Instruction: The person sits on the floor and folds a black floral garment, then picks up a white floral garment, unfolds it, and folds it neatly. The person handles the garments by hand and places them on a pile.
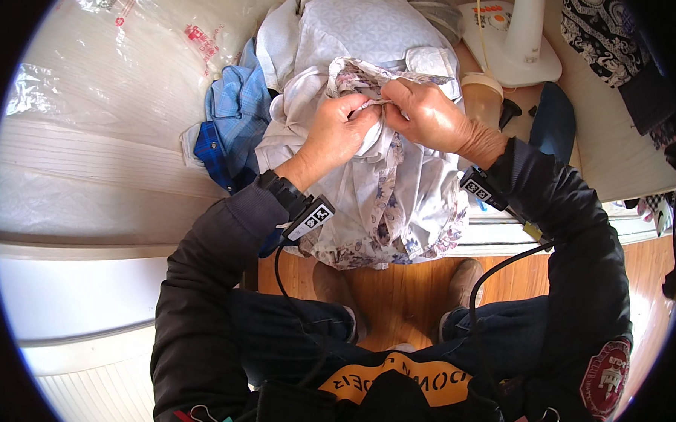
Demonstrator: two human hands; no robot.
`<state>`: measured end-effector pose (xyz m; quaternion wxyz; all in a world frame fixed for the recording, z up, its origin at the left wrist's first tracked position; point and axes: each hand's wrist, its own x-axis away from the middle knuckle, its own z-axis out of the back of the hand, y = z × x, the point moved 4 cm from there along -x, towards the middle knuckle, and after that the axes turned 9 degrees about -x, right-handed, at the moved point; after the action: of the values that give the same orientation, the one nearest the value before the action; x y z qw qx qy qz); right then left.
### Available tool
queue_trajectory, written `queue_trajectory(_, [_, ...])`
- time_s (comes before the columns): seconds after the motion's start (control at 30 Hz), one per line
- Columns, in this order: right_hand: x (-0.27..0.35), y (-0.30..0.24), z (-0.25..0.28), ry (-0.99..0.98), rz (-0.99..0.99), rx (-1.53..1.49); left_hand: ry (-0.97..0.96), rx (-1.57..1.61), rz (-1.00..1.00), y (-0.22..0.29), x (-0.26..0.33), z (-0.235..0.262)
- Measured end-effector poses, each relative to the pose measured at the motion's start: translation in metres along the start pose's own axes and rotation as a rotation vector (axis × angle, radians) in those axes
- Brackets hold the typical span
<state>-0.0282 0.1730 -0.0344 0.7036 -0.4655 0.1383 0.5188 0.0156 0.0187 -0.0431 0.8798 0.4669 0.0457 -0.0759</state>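
Observation:
A white garment with purple-grey flowers [387, 198] lies in front of me, its lower end draped over the surface's near edge. My left hand [334, 135] is closed, thumb and fingers pinching a narrow edge of its cloth. Close beside it, my right hand [429, 117] pinches the same edge, so a short strip of fabric runs between the fingertips. Under and beyond the garment is a heap with pale patterned cloth [369, 27]. Blue checked cloth [241, 101] sits at the heap's left side.
Clear plastic sheeting with red print [126, 43] covers the left. At the right back stand a white pedestal base [522, 57] and a lidded jar [482, 100], near a dark blue object [553, 122]. Patterned black cloth [606, 42] hangs far right. Wooden floor [402, 304] shows below.

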Motion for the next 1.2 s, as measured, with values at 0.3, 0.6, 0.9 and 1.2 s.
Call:
queue_trajectory(0.3, [0.003,0.005,-0.007,0.155,-0.362,-0.32,0.23,-0.064,-0.113,0.007,0.007,0.004])
queue_trajectory(0.6, [-0.003,-0.003,-0.002,0.129,-0.728,-0.628,0.218,-0.162,-0.218,0.02,0.008,0.008])
queue_trajectory(0.9, [-0.028,-0.009,0.047,-0.08,-0.374,-0.404,-0.017,-0.204,-0.171,-0.005,-0.017,0.056])
queue_trajectory(1.2, [-0.023,0.021,0.04,-0.607,-0.162,0.285,0.146,-0.542,-0.103,-0.067,-0.026,0.091])
